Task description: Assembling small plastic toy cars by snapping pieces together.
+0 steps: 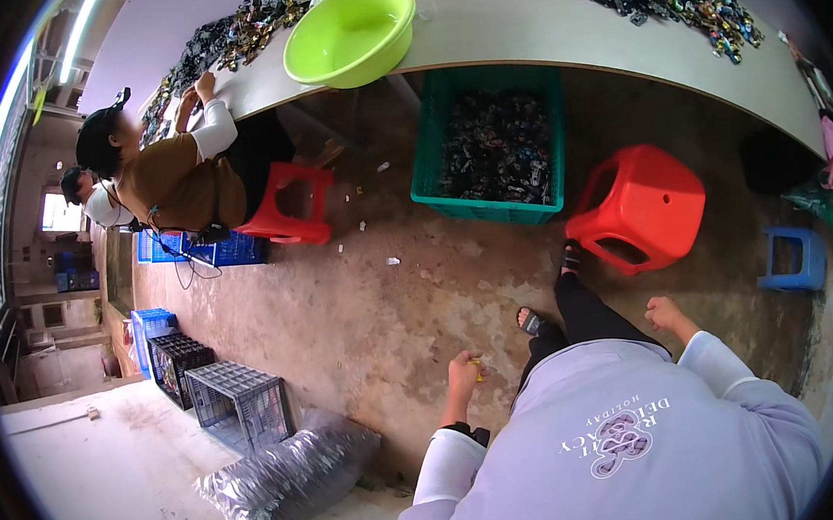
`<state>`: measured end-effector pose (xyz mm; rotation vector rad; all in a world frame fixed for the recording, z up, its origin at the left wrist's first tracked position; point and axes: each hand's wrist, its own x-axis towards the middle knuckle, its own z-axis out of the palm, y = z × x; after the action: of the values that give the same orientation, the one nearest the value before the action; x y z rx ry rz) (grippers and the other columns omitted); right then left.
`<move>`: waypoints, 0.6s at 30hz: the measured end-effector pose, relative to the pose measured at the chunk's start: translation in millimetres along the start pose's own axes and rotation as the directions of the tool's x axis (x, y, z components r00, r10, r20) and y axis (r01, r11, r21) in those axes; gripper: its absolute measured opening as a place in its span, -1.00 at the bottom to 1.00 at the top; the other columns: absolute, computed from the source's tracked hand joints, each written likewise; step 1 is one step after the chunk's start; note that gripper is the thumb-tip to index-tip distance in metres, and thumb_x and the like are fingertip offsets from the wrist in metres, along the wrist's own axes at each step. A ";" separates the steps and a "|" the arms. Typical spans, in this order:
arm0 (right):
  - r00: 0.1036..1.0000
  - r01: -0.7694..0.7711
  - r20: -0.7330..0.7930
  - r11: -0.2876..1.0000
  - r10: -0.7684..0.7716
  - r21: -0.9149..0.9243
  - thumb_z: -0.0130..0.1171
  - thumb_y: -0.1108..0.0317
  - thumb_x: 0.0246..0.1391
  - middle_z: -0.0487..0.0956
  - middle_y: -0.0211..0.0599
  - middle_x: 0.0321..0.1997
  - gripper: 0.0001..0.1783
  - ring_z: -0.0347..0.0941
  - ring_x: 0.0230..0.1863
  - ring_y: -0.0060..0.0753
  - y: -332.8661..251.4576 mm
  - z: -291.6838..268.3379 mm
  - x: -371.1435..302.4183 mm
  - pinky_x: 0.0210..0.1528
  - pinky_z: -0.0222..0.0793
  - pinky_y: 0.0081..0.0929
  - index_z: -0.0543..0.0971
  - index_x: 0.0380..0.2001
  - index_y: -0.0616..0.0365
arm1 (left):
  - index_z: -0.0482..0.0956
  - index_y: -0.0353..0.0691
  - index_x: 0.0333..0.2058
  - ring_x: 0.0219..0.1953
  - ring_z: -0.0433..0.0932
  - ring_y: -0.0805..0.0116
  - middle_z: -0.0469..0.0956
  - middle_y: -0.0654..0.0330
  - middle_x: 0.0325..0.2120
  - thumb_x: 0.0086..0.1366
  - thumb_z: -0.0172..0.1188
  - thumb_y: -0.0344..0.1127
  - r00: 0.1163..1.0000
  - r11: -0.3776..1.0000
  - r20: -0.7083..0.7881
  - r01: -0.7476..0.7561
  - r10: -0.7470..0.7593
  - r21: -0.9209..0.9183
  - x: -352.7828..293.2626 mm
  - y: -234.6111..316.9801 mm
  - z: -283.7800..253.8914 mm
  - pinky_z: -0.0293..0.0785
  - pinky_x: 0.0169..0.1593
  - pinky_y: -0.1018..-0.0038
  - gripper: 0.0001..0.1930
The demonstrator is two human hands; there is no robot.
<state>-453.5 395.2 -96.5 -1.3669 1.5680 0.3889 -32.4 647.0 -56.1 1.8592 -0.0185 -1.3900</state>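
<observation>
My left hand (462,375) is closed, hanging above the concrete floor, with a dark band on its wrist. A small yellow object (479,370) sticks out of its fingers, too small to name. My right hand (665,314) is curled into a loose fist on my other side, and no object shows in it. Nearest to that hand is a red plastic stool (659,204), standing beyond my feet. A teal crate (421,184) filled with dark, mixed small pieces sits partly under the table, left of the stool.
A long pale table (506,22) bears a lime-green basin (364,56) and piles of small pieces (678,0). At left a co-worker (174,175) sits on another red stool (299,202). Grey crates (238,403) and a stuffed silvery bag (292,476) line the left. A blue stool (793,259) stands right.
</observation>
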 end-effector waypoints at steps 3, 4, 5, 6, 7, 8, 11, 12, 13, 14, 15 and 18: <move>0.999 0.002 0.033 1.000 -0.001 -0.021 0.09 0.40 -0.14 0.49 -0.25 -0.63 -0.82 0.46 -0.65 -0.39 11.3 -2.7 6.5 -0.59 0.38 -0.40 0.47 -0.39 0.21 | 0.49 -0.42 -0.26 -0.64 0.47 0.37 0.46 0.10 -0.61 0.04 -0.09 -0.64 0.999 0.999 0.043 0.017 -0.015 -0.051 -3.0 -0.7 9.8 0.34 -0.63 0.50 -0.73; 0.999 0.008 0.047 1.000 -0.007 -0.020 0.09 0.39 -0.14 0.49 -0.25 -0.63 -0.81 0.46 -0.65 -0.38 11.4 -3.3 8.7 -0.58 0.38 -0.40 0.47 -0.39 0.22 | 0.49 -0.42 -0.26 -0.64 0.47 0.37 0.46 0.10 -0.61 0.04 -0.09 -0.64 0.999 0.999 0.033 0.022 -0.020 -0.050 -5.2 -6.0 10.5 0.34 -0.63 0.50 -0.73; 0.998 0.010 0.056 1.000 -0.009 -0.021 0.09 0.39 -0.14 0.49 -0.25 -0.63 -0.81 0.46 -0.65 -0.38 4.1 -5.2 9.1 -0.58 0.38 -0.40 0.47 -0.39 0.22 | 0.46 -0.41 -0.20 -0.61 0.48 0.35 0.47 0.09 -0.57 0.04 -0.11 -0.64 0.997 0.997 0.040 0.070 -0.071 0.043 -6.8 -14.5 10.1 0.38 -0.60 0.48 -0.69; 0.997 0.052 0.058 0.999 -0.052 0.001 0.09 0.38 -0.14 0.50 -0.25 -0.63 -0.81 0.47 -0.65 -0.38 -7.5 -9.5 7.5 -0.58 0.38 -0.40 0.48 -0.39 0.22 | 0.43 -0.40 -0.15 -0.57 0.50 0.33 0.48 0.08 -0.53 0.05 -0.14 -0.63 0.991 0.984 0.043 0.117 -0.124 0.136 -11.5 -20.5 12.7 0.42 -0.57 0.47 -0.65; 0.994 0.094 0.060 0.995 -0.095 0.024 0.08 0.38 -0.14 0.50 -0.24 -0.63 -0.81 0.47 -0.65 -0.37 -15.2 -13.6 8.4 -0.58 0.38 -0.40 0.48 -0.39 0.23 | 0.43 -0.40 -0.15 -0.57 0.50 0.33 0.48 0.08 -0.53 0.05 -0.14 -0.63 0.991 0.983 0.034 0.124 -0.130 0.135 -17.8 -26.4 15.1 0.42 -0.57 0.47 -0.65; 0.993 0.095 0.067 0.995 -0.096 0.021 0.08 0.38 -0.14 0.50 -0.24 -0.63 -0.81 0.47 -0.65 -0.37 -17.5 -21.0 12.5 -0.58 0.38 -0.40 0.48 -0.39 0.23 | 0.47 -0.40 -0.22 -0.62 0.48 0.35 0.48 0.10 -0.58 0.04 -0.11 -0.62 0.984 0.971 0.041 0.166 -0.176 0.173 -25.8 -31.0 20.6 0.40 -0.59 0.47 -0.69; 0.983 0.152 0.108 0.988 -0.149 -0.017 0.08 0.37 -0.16 0.51 -0.22 -0.61 -0.79 0.48 -0.64 -0.38 -19.8 -40.5 26.6 -0.59 0.37 -0.39 0.49 -0.39 0.22 | 0.53 -0.40 -0.36 -0.65 0.51 0.33 0.51 0.09 -0.65 0.02 -0.07 -0.53 0.908 0.757 0.405 -0.338 0.105 0.560 -66.2 -61.0 29.9 0.43 -0.60 0.44 -0.78; 0.976 0.185 0.121 0.983 -0.182 -0.014 0.06 0.40 -0.15 0.49 -0.25 -0.63 -0.80 0.47 -0.64 -0.42 -22.6 -48.4 26.1 -0.61 0.36 -0.43 0.48 -0.38 0.24 | 0.53 -0.40 -0.36 -0.65 0.51 0.33 0.51 0.09 -0.65 0.02 -0.07 -0.53 0.918 0.758 0.384 -0.320 0.100 0.568 -73.4 -68.4 28.1 0.43 -0.60 0.44 -0.78; 0.969 0.217 0.122 0.976 -0.214 -0.010 0.04 0.43 -0.15 0.48 -0.28 -0.64 -0.81 0.45 -0.64 -0.46 -24.6 -57.6 28.4 -0.64 0.34 -0.47 0.47 -0.38 0.26 | 0.53 -0.40 -0.37 -0.65 0.51 0.33 0.51 0.09 -0.65 0.02 -0.07 -0.53 0.922 0.759 0.375 -0.310 0.093 0.573 -83.0 -68.9 29.1 0.43 -0.60 0.44 -0.78; 0.954 0.267 0.166 0.959 -0.249 -0.093 0.07 0.38 -0.15 0.52 -0.19 -0.57 -0.79 0.49 -0.56 -0.34 -3.1 -56.6 38.7 -0.56 0.38 -0.38 0.49 -0.39 0.23 | 0.53 -0.40 -0.37 -0.65 0.51 0.33 0.51 0.09 -0.65 0.02 -0.07 -0.53 0.927 0.760 0.366 -0.299 0.087 0.577 -93.0 -70.2 31.8 0.43 -0.60 0.44 -0.78; 0.938 0.315 0.206 0.933 -0.278 -0.172 0.09 0.33 -0.16 0.56 -0.10 -0.49 -0.78 0.53 -0.48 -0.23 34.3 -53.9 49.0 -0.47 0.42 -0.30 0.51 -0.40 0.20 | 0.53 -0.40 -0.37 -0.65 0.51 0.33 0.51 0.08 -0.65 0.02 -0.07 -0.53 0.928 0.761 0.362 -0.294 0.083 0.579 -98.2 -68.4 35.2 0.43 -0.60 0.44 -0.78; 0.885 0.381 0.403 0.859 -0.232 -0.343 0.07 0.30 -0.10 0.57 -0.03 -0.42 -0.75 0.52 -0.41 -0.08 107.7 -52.0 64.8 -0.39 0.41 -0.23 0.54 -0.35 0.20 | 0.53 -0.39 -0.38 -0.65 0.51 0.33 0.52 0.08 -0.65 0.02 -0.07 -0.52 0.933 0.764 0.352 -0.282 0.076 0.581 -106.4 -64.4 48.0 0.43 -0.59 0.43 -0.78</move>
<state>-564.9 352.7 -162.1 -1.7351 0.9741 0.7495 -141.1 710.9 -12.9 2.0513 -0.9071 -1.6452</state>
